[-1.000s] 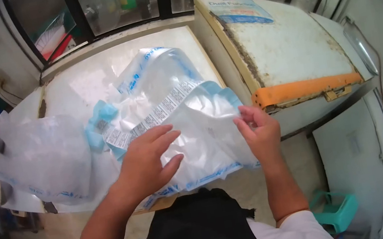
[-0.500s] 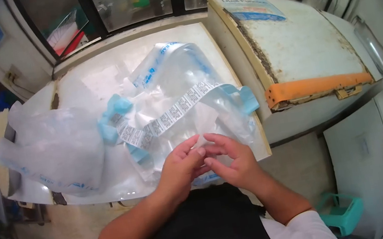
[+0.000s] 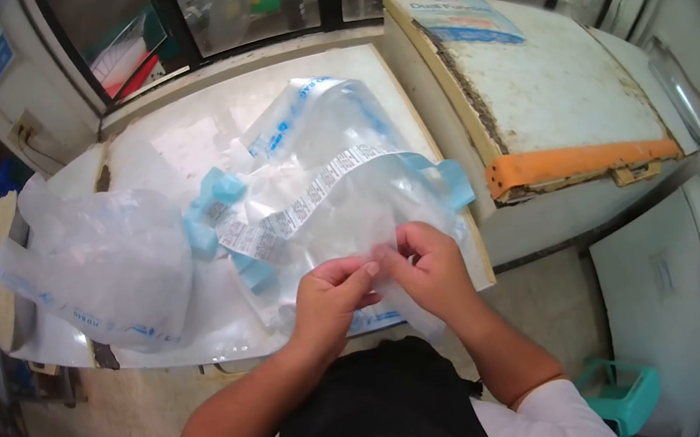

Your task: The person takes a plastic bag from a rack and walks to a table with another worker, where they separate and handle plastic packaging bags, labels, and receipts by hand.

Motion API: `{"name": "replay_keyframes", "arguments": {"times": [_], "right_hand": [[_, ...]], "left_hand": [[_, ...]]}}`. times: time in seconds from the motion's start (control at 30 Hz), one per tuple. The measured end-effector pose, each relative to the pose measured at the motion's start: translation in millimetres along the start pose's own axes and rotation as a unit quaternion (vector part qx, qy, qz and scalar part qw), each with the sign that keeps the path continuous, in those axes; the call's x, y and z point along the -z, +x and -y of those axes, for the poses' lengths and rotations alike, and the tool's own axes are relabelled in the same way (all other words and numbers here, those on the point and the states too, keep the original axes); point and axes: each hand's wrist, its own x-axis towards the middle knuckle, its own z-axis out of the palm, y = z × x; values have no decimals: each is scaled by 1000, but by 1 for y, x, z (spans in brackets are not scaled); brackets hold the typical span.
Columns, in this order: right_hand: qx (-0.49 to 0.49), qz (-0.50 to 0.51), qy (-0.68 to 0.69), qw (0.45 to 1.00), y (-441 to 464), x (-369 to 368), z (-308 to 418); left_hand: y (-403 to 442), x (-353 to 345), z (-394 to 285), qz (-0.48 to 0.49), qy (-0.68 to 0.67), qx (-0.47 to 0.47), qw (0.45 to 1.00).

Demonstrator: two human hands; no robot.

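Observation:
My left hand (image 3: 331, 299) is closed, with thumb and forefinger pinching the edge of a thin clear plastic bag (image 3: 410, 305). Close beside it, my right hand (image 3: 434, 267) also pinches that plastic, fingertips nearly touching the left ones. Part of the bag hangs below the hands over the near edge of the white top. Beyond them, a strip of printed labels (image 3: 311, 204) curves across more clear plastic bags (image 3: 324, 113) with blue print. Pale blue strip material (image 3: 215, 205) lies crumpled at its left end, and another blue end (image 3: 454, 184) sits at its right.
More clear bags (image 3: 115, 265) lie on the left, beside a rough beige-edged object (image 3: 3, 273). A worn white chest freezer (image 3: 558, 85) with an orange edge strip (image 3: 583, 160) stands at the right. A green plastic stool (image 3: 625, 394) is on the floor. Windows line the back.
My right hand has shifted slightly right and up, its fingers closing onto the plastic. Sheet plastic now shows spread between and below my hands. The label strip's curve has shifted slightly.

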Motion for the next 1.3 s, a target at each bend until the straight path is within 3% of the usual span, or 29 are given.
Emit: {"name": "replay_keyframes", "arguments": {"times": [0.1, 0.2, 0.47, 0.67, 0.77, 0.9, 0.93, 1.03, 1.13, 1.23, 1.3], "right_hand": [[8, -50, 10, 999, 7, 5, -2], [-47, -16, 73, 996, 17, 21, 4], [-29, 3, 37, 999, 12, 17, 13], [2, 1, 29, 1000, 9, 12, 12], [25, 0, 26, 999, 10, 12, 14], [0, -56, 18, 998, 21, 21, -5], [-29, -48, -45, 997, 26, 31, -11], [41, -112, -227, 966, 39, 52, -12], [139, -146, -314, 928, 35, 61, 11], [143, -68, -159, 975, 27, 32, 37], [149, -11, -127, 981, 24, -7, 21]], "left_hand": [[-2, 1, -5, -4, 11, 12, 1000], [-6, -1, -17, -4, 30, -4, 1000], [2, 2, -25, 30, 75, -40, 996], [3, -1, -32, 20, 34, -13, 999], [10, 8, -21, 45, 88, -66, 993], [9, 11, -22, -1, 50, -84, 995], [9, 12, -20, -14, 30, -97, 995], [9, 13, -22, -29, -25, -103, 994], [3, 6, -30, -26, -94, -102, 990], [-2, -7, -34, 0, -172, -119, 978], [1, -16, -34, 48, -232, -117, 964]]}}
